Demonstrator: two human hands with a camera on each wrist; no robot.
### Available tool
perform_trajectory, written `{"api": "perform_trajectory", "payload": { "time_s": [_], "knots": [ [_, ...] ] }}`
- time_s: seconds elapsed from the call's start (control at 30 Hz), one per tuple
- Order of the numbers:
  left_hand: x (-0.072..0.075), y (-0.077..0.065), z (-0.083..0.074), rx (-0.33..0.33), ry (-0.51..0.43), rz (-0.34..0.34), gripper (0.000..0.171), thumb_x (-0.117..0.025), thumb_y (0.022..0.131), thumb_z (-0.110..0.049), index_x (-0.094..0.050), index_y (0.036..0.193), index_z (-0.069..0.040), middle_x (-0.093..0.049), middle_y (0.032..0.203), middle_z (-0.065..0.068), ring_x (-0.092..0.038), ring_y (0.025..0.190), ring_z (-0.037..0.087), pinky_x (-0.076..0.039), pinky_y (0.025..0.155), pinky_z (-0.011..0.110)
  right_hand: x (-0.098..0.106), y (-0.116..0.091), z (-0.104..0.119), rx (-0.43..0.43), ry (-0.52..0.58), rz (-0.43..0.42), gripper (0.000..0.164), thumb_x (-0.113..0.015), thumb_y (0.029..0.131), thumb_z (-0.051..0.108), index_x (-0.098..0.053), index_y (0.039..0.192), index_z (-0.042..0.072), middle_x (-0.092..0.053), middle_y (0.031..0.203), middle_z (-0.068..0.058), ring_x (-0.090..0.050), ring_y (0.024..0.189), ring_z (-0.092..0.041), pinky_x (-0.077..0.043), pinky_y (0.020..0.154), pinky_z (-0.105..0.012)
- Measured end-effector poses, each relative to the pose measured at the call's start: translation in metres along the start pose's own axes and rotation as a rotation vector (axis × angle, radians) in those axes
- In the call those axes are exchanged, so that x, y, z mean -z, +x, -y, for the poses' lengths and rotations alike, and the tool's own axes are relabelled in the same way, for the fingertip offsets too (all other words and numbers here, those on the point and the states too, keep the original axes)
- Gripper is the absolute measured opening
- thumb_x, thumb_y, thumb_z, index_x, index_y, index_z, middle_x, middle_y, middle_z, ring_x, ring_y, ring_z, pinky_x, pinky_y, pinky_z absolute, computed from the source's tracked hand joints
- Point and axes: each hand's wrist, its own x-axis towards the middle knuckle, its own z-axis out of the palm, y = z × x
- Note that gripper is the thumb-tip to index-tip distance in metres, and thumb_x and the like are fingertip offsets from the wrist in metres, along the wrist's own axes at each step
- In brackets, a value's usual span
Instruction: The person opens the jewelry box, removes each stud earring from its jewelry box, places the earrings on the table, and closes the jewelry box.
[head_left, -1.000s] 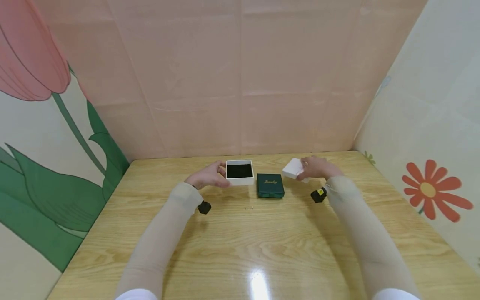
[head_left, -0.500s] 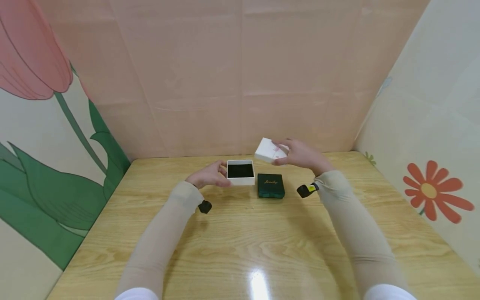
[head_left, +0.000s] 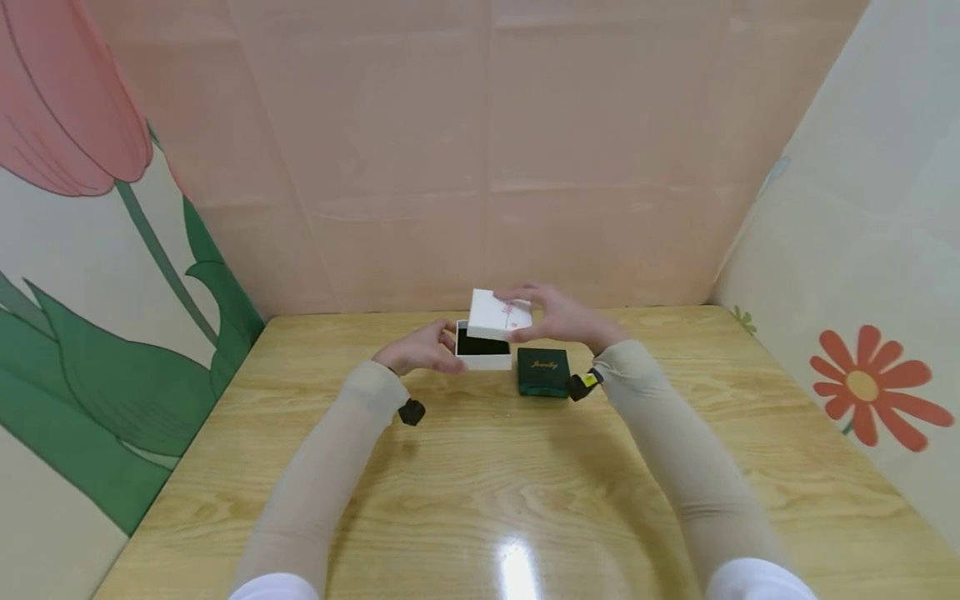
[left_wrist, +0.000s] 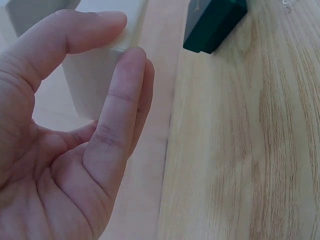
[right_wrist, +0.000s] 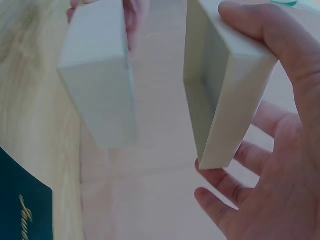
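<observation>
Lid (head_left: 489, 320) above box (head_left: 483, 362), jewelry case (head_left: 543, 373) on table (head_left: 450, 492), right of box

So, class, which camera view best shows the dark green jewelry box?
The head view: it shows nearly all of the dark green jewelry box, its gold lettering uncut. The left wrist view catches only part, cut off by the top edge; the right wrist view shows part of its top, lower left, lettering cut off.

Lid (head_left: 486, 315) and box (head_left: 486, 362) look matt card, the table (head_left: 435, 500) glossy wood.
</observation>
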Motion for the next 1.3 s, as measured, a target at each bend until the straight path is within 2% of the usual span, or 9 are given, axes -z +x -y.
{"api": "perform_trajectory", "payload": {
  "time_s": [0.2,0.43,0.9,1.13,1.3],
  "knots": [
    [-0.001,0.001,-0.001,-0.024,-0.029,0.014,0.073,-0.078,0.075,-0.011,-0.035,0.135,-0.008,-0.055,0.113,0.016,-0.057,0.099,0.025,-0.047,0.085,0.034,-0.012,0.01,-0.006,0.049,0.039,0.029,0.078,-0.083,0.075,0.037,-0.047,0.143,0.029,-0.03,0.154,-0.007,-0.024,0.141,-0.034,-0.019,0.108,-0.066],
    [-0.002,0.002,-0.002,-0.034,-0.035,0.015,0.071,-0.077,0.075,-0.009,-0.037,0.134,-0.007,-0.057,0.11,0.014,-0.057,0.099,0.024,-0.048,0.084,0.032,-0.023,0.02,-0.015,0.066,0.035,0.055,0.078,-0.085,0.073,0.035,-0.049,0.142,0.029,-0.029,0.155,-0.008,-0.023,0.142,-0.033,-0.02,0.109,-0.064],
    [-0.002,0.003,0.001,-0.044,-0.054,0.031,0.071,-0.077,0.076,-0.008,-0.036,0.134,-0.008,-0.053,0.115,0.014,-0.056,0.103,0.025,-0.049,0.085,0.033,-0.031,0.022,-0.022,0.029,0.047,0.08,0.076,-0.085,0.073,0.032,-0.05,0.141,0.03,-0.031,0.152,-0.01,-0.026,0.139,-0.033,-0.021,0.109,-0.063],
    [-0.002,0.003,0.0,-0.045,-0.055,0.023,0.071,-0.077,0.076,-0.009,-0.037,0.135,-0.01,-0.052,0.116,0.012,-0.055,0.103,0.025,-0.048,0.085,0.033,-0.031,0.021,-0.023,0.008,0.071,0.113,0.079,-0.083,0.075,0.033,-0.047,0.144,0.026,-0.028,0.153,-0.011,-0.032,0.133,-0.034,-0.032,0.105,-0.058],
    [-0.004,0.003,0.0,-0.054,-0.053,0.016,0.072,-0.077,0.076,-0.009,-0.037,0.136,-0.009,-0.053,0.116,0.013,-0.056,0.102,0.025,-0.048,0.084,0.033,-0.03,0.021,-0.024,0.008,0.083,0.125,0.079,-0.083,0.075,0.033,-0.047,0.144,0.027,-0.028,0.153,-0.011,-0.034,0.131,-0.033,-0.033,0.104,-0.055]
  ]
}}
